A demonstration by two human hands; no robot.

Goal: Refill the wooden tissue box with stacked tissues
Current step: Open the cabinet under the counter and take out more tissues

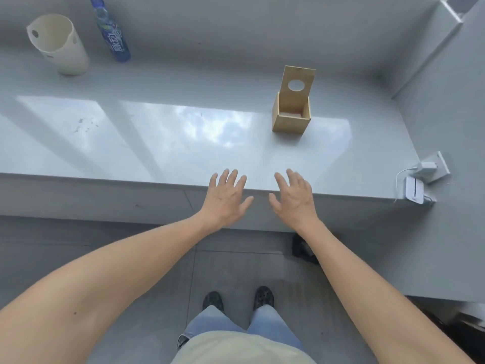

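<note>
A small wooden tissue box (288, 124) stands on the grey glossy counter (131, 143), right of centre. Its lid (298, 88), with a round hole, is raised upright at the back, so the top is open. Something pale lies low inside the box, too small to identify. No stack of tissues shows anywhere in view. My left hand (227, 197) and my right hand (294, 197) hover side by side over the counter's front edge, palms down, fingers spread, holding nothing. The box is well beyond my right hand.
A cream plastic bin (59, 44) and a blue drink bottle (111, 30) stand at the back left. A white charger and wall socket (427, 168) sit on the right wall, a white device (414, 190) below. Grey walls bound the counter's back and right.
</note>
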